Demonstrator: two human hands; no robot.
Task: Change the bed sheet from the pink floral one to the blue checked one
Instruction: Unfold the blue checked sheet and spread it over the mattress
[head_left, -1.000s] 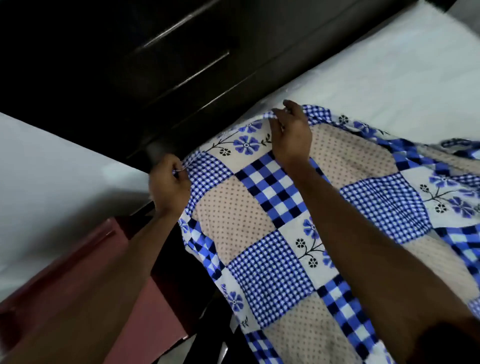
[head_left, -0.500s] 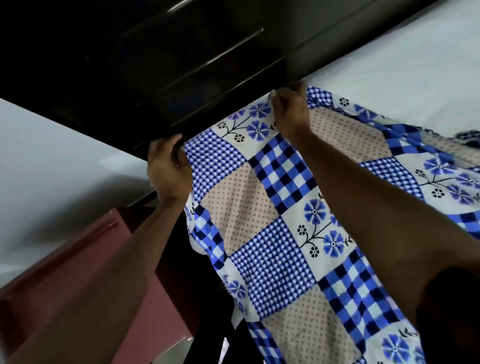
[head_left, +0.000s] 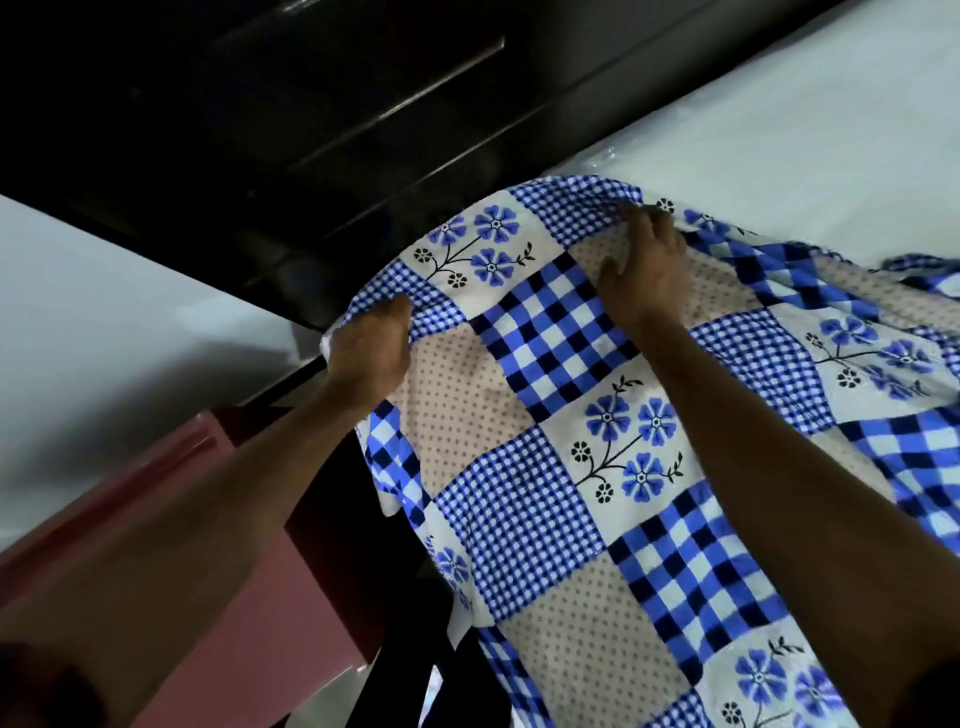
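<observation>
Since half a second before, both hands had drawn back from the dark headboard (head_left: 322, 130), and the blue checked sheet (head_left: 519, 509) had risen with them, its top edge bowed up in an arc between the two hands where before it had lain against the headboard.

In the head view, the left hand (head_left: 371, 353) gripped the sheet's corner, fingers curled into the small-check patch, with cloth bunched over the knuckles. The right hand (head_left: 647, 270) held the top edge further along, fingers curled over the fold and the thumb spread out on the dotted patch. The sheet stretched between the hands and ran on below and to the right of them, under both forearms, covering that side of the bed; its side edge hung down loose below the left wrist. Beyond the right hand lay the bare white mattress (head_left: 779, 119), not yet covered. The headboard stood just beyond both hands. To the left of the left hand was a pale wall (head_left: 93, 312), and under the left forearm a pink surface (head_left: 249, 597), too blurred to identify
</observation>
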